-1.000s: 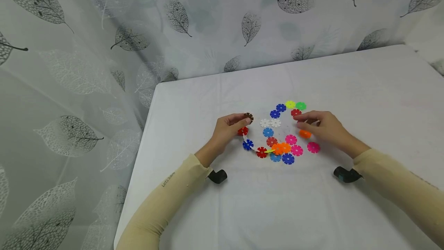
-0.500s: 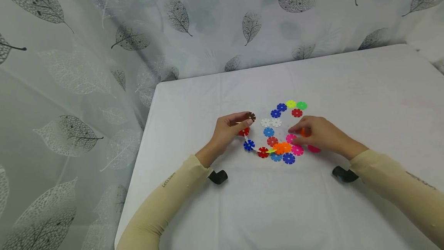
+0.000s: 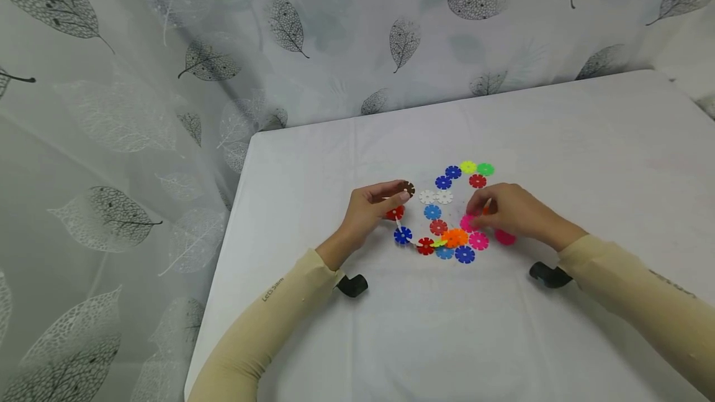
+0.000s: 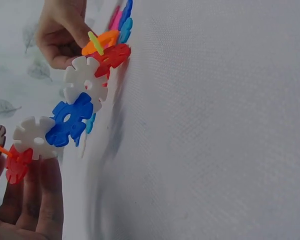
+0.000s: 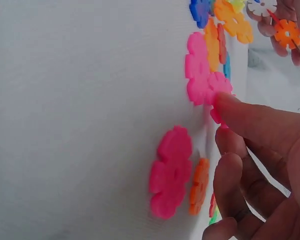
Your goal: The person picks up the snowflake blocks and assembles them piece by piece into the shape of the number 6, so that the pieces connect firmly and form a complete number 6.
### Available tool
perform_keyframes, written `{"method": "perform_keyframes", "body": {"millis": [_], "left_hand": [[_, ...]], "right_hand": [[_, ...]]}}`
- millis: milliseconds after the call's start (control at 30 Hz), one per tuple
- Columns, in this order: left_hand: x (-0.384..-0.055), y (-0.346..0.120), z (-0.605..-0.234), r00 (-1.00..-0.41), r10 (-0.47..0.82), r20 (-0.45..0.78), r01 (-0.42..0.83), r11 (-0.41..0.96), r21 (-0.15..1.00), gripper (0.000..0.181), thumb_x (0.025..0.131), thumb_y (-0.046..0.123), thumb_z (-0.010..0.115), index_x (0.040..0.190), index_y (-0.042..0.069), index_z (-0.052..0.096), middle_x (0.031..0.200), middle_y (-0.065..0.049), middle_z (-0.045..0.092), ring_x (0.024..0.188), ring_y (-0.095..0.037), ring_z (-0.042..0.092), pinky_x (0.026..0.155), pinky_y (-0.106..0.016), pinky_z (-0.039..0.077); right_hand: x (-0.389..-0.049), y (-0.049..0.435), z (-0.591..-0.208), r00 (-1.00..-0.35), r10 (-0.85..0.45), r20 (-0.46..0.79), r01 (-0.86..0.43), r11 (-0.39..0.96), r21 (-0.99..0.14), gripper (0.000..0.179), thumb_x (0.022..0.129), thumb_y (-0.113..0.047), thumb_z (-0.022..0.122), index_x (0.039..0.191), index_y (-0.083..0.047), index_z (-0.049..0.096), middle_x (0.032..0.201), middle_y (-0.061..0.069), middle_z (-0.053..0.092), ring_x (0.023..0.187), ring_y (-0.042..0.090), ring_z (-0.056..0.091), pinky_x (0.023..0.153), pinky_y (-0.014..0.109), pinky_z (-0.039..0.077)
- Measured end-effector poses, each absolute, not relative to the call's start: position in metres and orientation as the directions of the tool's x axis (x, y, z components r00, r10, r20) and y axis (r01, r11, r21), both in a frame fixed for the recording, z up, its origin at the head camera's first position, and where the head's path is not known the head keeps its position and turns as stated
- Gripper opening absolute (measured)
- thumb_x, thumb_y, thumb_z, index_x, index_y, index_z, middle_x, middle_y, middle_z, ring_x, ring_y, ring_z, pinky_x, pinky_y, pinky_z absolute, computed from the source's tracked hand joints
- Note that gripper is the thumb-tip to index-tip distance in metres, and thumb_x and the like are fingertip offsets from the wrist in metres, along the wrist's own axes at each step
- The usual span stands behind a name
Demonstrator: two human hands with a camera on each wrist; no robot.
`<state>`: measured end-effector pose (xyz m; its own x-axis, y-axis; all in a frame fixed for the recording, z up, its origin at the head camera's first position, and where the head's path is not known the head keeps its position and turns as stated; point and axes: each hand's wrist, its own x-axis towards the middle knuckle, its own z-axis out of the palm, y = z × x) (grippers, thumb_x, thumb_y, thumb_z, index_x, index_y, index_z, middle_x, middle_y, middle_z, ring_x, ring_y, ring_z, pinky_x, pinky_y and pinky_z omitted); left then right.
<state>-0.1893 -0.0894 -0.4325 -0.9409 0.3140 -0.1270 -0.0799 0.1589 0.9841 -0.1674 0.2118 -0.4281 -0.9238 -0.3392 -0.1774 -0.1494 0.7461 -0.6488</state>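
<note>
My left hand point(image 3: 365, 209) pinches a brown notched disc point(image 3: 409, 188) at the upper end of a chain of interlocking plastic discs. Red, white and blue discs point(image 4: 70, 120) follow along this chain, which curves down to an orange disc point(image 3: 455, 238) among the loose pieces. In the right wrist view, thumb and fingertips of my right hand point(image 3: 511, 206) pinch a pink disc point(image 5: 219, 82) beside another pink disc point(image 5: 196, 69). Part of the pinched disc is hidden behind the thumb. A deeper pink disc point(image 5: 172, 172) lies flat nearer the right wrist.
Loose discs lie between the hands on the white-covered table point(image 3: 424, 327): white point(image 3: 444, 197), light blue point(image 3: 432, 212), dark blue point(image 3: 465, 254). Farther back are yellow point(image 3: 468, 167), green point(image 3: 485, 169) and red point(image 3: 477, 181) ones. A leaf-patterned curtain point(image 3: 346, 30) hangs behind the table.
My right hand has come from beside the far red disc toward me and now pinches a pink disc. My left hand and its chain have shifted slightly right.
</note>
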Motion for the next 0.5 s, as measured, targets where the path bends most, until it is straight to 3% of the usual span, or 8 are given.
{"method": "perform_keyframes", "body": {"millis": [300,500], "left_hand": [[-0.188,-0.088,-0.433,-0.944,0.298,-0.145,-0.096,0.171,0.981,0.035,0.098,0.033,0.069,0.127,0.014,0.073,0.114,-0.001,0.074,0.106,-0.02,0.067,0.078,-0.027,0.055],[-0.187,-0.085,-0.433,-0.946,0.29,-0.145,-0.096,0.176,0.98,0.032,0.099,0.03,0.068,0.122,0.009,0.074,0.109,-0.003,0.076,0.096,-0.017,0.066,0.073,-0.026,0.055]], "right_hand": [[-0.175,0.2,-0.423,-0.943,-0.305,-0.13,-0.124,0.689,-0.714,0.031,0.088,-0.022,0.081,0.115,-0.008,0.074,0.097,0.005,0.069,0.082,0.023,0.063,0.063,0.029,0.055],[-0.178,0.187,-0.418,-0.952,-0.297,-0.072,-0.133,0.615,-0.777,0.029,0.091,-0.024,0.079,0.114,-0.008,0.075,0.093,0.003,0.073,0.084,0.021,0.069,0.072,0.029,0.055]]}}
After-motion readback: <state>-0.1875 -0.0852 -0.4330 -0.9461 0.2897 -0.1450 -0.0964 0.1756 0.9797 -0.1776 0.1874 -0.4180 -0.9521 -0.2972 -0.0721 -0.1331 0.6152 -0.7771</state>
